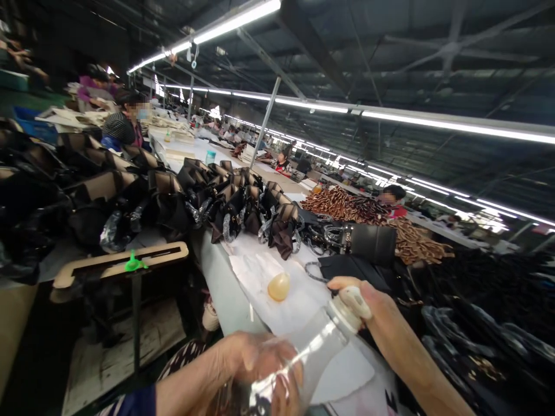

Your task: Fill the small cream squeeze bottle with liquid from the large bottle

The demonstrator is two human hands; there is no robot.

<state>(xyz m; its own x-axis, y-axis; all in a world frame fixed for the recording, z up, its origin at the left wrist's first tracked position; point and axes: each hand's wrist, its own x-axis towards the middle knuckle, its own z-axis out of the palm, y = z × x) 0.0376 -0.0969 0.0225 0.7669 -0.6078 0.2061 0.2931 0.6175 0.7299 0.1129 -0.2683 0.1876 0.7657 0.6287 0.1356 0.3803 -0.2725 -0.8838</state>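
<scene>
the left hand [271, 361] was curled round the body of a clear bottle [323, 346]; the right hand [370, 303] closed its thumb and fingers about the pale cap [353, 303]; the bottle leaned, neck toward the right hand, over the near part of the table [223, 289]; the table's left edge ran just beyond the left hand, with a gap between it and the wooden frame [167, 254] on its stand; white paper [254, 268] gave open room past the bottle, broken by a yellow egg-shaped thing [278, 287]; black bags [243, 202] bounded that room on the far side, and a dark heap [481, 323] hemmed in the right arm; farther off lay brown straps [338, 202] and sat a person in stripes [119, 128].
</scene>
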